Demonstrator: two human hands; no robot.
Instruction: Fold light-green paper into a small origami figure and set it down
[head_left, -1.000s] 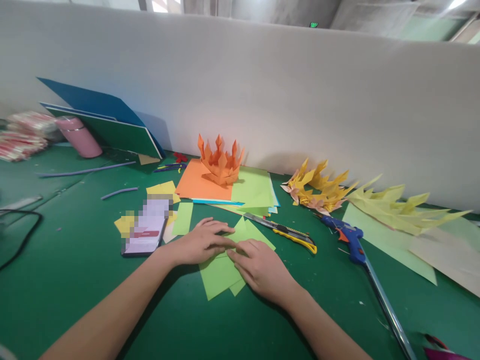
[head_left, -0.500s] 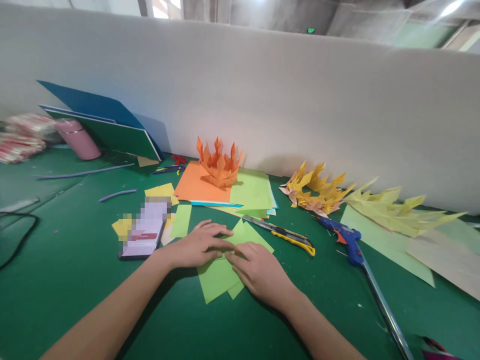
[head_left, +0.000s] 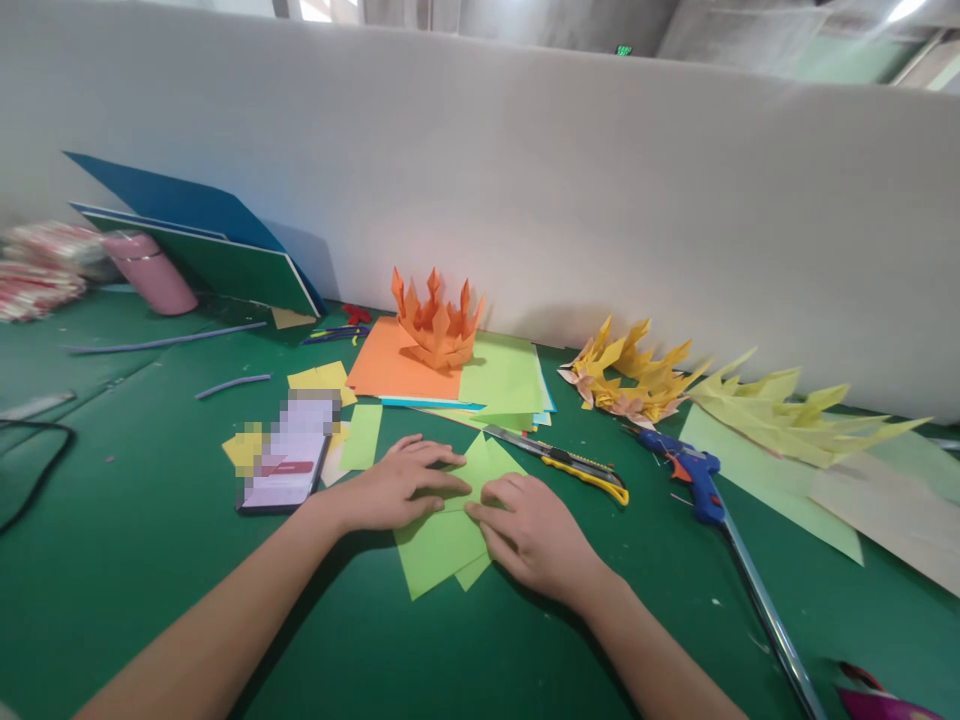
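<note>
A light green paper sheet (head_left: 439, 548) lies on the green table (head_left: 150, 560) in front of me, partly folded. My left hand (head_left: 394, 485) rests flat on its left part with fingers stretched out toward the middle. My right hand (head_left: 536, 532) presses on the right part, fingers bent and fingertips on a fold near the left hand's fingertips. Both hands touch the paper and almost meet at the centre.
A phone (head_left: 289, 465) lies left of my hands among yellow scraps. A yellow utility knife (head_left: 574, 465) and a blue glue gun (head_left: 694, 478) lie to the right. An orange paper crown (head_left: 435, 325) stands on stacked sheets; yellow folded pieces (head_left: 637, 380) lie by the white partition.
My right hand has shifted slightly right and curled its fingers more on the fold. The left hand stays flat on the paper. The view has shifted a little.
</note>
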